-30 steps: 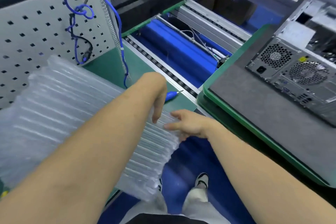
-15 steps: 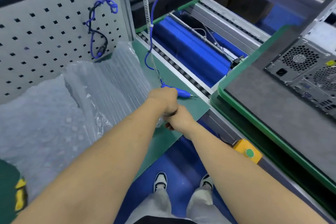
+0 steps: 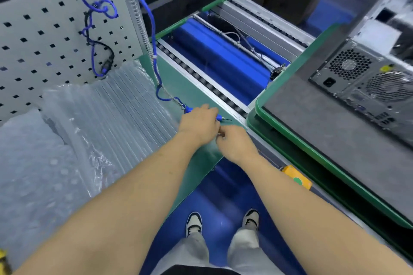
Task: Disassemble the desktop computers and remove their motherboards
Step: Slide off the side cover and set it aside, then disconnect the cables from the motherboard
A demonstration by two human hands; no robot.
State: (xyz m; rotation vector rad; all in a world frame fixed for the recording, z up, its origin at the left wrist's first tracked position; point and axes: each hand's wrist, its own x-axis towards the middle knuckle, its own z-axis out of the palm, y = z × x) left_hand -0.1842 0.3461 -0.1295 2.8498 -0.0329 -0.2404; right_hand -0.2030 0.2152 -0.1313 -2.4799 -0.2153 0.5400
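My left hand covers the blue corded electric screwdriver; my right hand's fingers curl beside it, grip unclear.

At the centre, our left hand covers the middle of the blue screwdriver, so only its tail and tip show, and we cannot tell whether the fingers grip it. Our right hand meets the left, and something tiny glints between them, too small to name. At three o'clock the desktop computer is cut off by the frame's edge and smeared by motion; its rear ports are unreadable. At eight o'clock the bubble wrap blurs and runs off the edge. At seven o'clock a yellow object is mostly cropped.
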